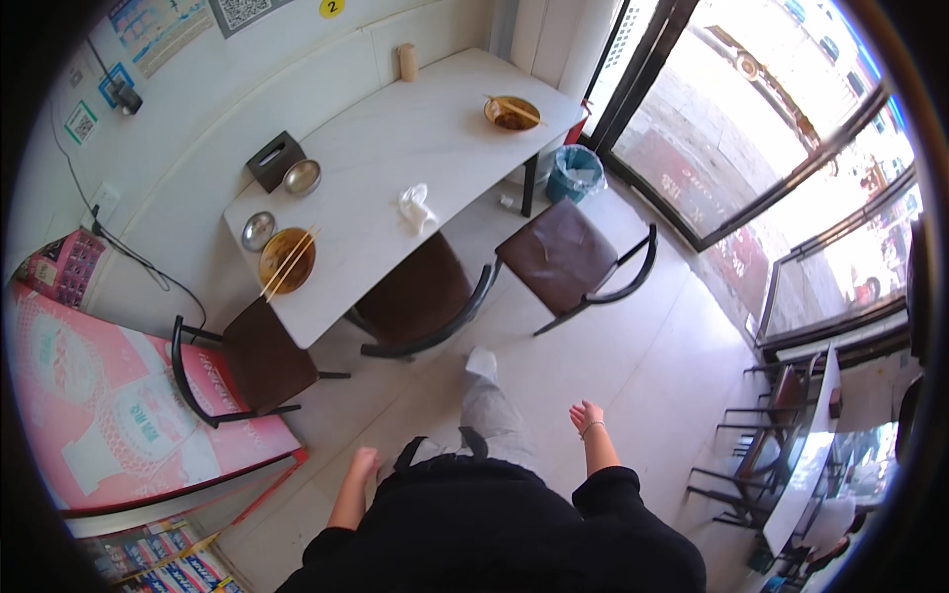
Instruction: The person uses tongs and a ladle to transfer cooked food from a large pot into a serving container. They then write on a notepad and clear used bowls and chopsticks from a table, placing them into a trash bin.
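Note:
My left hand (363, 461) hangs low at my side, near my grey trousers, and its fingers are mostly hidden. On the other side, my right hand (586, 416) is held out over the floor, palm partly up, with nothing in it. Before me stands a white table (363, 163). At its near left end is a brown bowl (285, 259) with chopsticks (291, 265) across it, beside two small metal bowls, one (259, 231) near the corner and one (302, 178) by a dark tissue box (275, 161). A crumpled white tissue (417, 208) lies near the front edge.
Another used bowl (511, 114) with chopsticks stands at the far end. Brown chairs (270, 356) (419, 289) (556, 256) line the table. A lined bin (574, 174) stands by the glass door (730, 118). A pink-topped drinks cabinet (141, 400) is left; more tables (804, 459) are right.

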